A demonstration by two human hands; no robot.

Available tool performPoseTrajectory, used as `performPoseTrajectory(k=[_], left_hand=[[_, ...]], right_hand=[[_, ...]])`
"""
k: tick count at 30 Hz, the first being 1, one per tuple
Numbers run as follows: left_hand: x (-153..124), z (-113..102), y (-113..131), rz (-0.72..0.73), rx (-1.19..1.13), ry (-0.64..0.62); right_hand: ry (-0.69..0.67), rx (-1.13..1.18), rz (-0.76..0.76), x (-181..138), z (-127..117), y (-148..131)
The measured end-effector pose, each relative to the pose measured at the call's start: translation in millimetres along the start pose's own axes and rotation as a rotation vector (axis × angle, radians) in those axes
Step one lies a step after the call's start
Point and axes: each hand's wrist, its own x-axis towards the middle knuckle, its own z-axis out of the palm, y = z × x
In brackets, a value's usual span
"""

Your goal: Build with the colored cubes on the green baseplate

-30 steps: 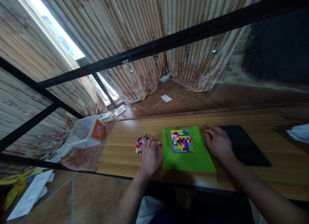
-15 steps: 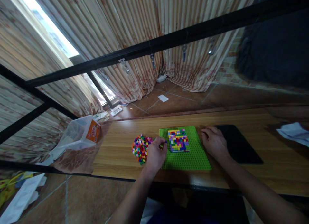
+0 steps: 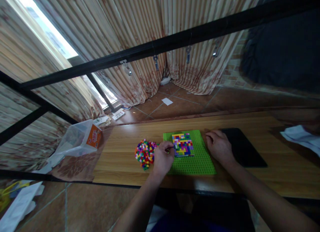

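Observation:
A green studded baseplate (image 3: 200,165) lies on the table, bearing a square patch of small multicoloured building bricks (image 3: 183,144). At the left edge of this patch is my left hand (image 3: 163,158), thumb and fingertips pinched together on a small dark brick that barely shows. Left of that hand, a heap of loose multicoloured bricks (image 3: 145,153) is spread on the wood, partly covered by the hand. My right hand (image 3: 220,147) rests on the table just right of the baseplate, fingers curled in, with nothing visible in them. A black tablet-like slab (image 3: 246,148) lies beside it.
The long wooden table (image 3: 117,158) has a black metal rail (image 3: 140,51) beyond it. Off its left end stands a clear plastic box (image 3: 77,138) with an orange label. White paper (image 3: 301,137) lies at the far right.
My left hand has moved slightly right relative to the baseplate, bringing its pinched fingertips to the brick patch. My right hand stays beside the baseplate. The whole view has shifted a little.

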Motion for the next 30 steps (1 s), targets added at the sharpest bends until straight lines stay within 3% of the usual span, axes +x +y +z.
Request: performPoseTrajectory(k=[11, 19, 30], left_hand=[[-5, 2, -10, -0.011, -0.023, 0.024], [-3, -1, 3, 0.089, 0.002, -0.003], [1, 5, 7, 0.249, 0.210, -0.005]], right_hand=[[0.008, -0.004, -0.010, 1, -2, -3], [-0.017, 0.000, -0.012, 1, -1, 0], [0.004, 0.002, -0.001, 1, -2, -2]])
